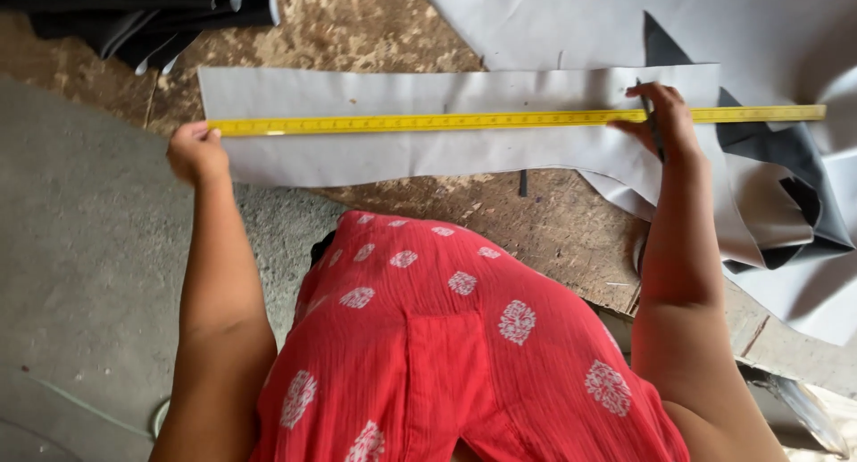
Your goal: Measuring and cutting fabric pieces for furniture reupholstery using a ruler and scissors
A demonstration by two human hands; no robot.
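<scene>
A long yellow ruler (428,121) lies across a pale grey strip of sheet material (393,149) spread on a worn wooden board. My left hand (196,151) pins the ruler's left end at the strip's left edge. My right hand (662,121) rests on the ruler near its right part and holds a thin dark pen-like tool (654,132) upright against the ruler's edge.
More grey sheet with a dark underside (786,185) is piled at the right and top right. Dark folded material (143,16) lies at the top left. The board (375,24) is rough and chipped; a concrete floor (80,274) runs along the left. My red patterned garment (446,355) fills the foreground.
</scene>
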